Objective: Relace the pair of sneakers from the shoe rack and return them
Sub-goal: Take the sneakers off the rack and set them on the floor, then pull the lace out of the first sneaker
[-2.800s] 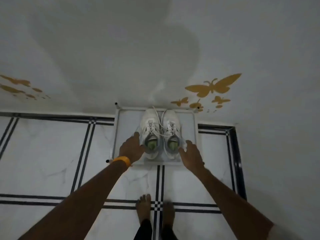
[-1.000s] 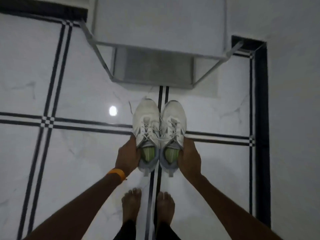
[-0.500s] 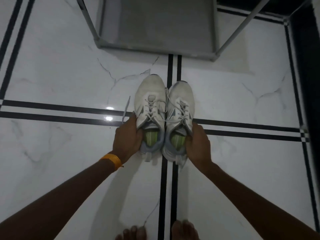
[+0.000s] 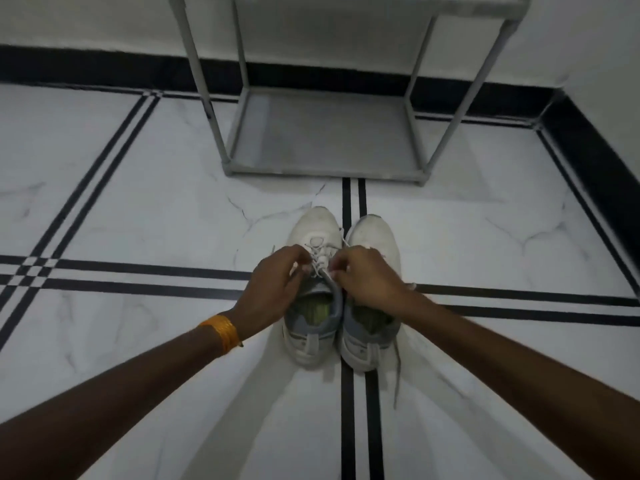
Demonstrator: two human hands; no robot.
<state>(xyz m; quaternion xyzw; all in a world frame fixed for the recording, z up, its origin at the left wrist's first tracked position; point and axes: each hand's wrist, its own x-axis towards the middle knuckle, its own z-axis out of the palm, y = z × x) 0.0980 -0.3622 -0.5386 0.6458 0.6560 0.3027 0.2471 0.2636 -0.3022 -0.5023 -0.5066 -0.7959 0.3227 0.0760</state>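
Note:
Two white sneakers with grey collars and green insoles stand side by side on the floor, toes pointing away from me. The left sneaker point(image 4: 317, 226) has white laces that both hands pinch over its tongue. My left hand point(image 4: 273, 289), with an orange band at the wrist, grips the lace from the left. My right hand point(image 4: 367, 282) grips it from the right and reaches across the right sneaker point(image 4: 375, 233), covering that shoe's lacing. A loose lace end point(image 4: 398, 375) trails on the floor beside the right heel.
A grey metal shoe rack point(image 4: 325, 133) stands just beyond the sneakers against the white wall, its lower shelf bare. The white marble floor point(image 4: 138, 209) has black inlay lines, and a black skirting point(image 4: 595, 161) runs along the walls at back and right.
I carried the pair off the rack and set it on the floor. Both hands left the heels and moved up onto the left sneaker's laces. The view dropped lower.

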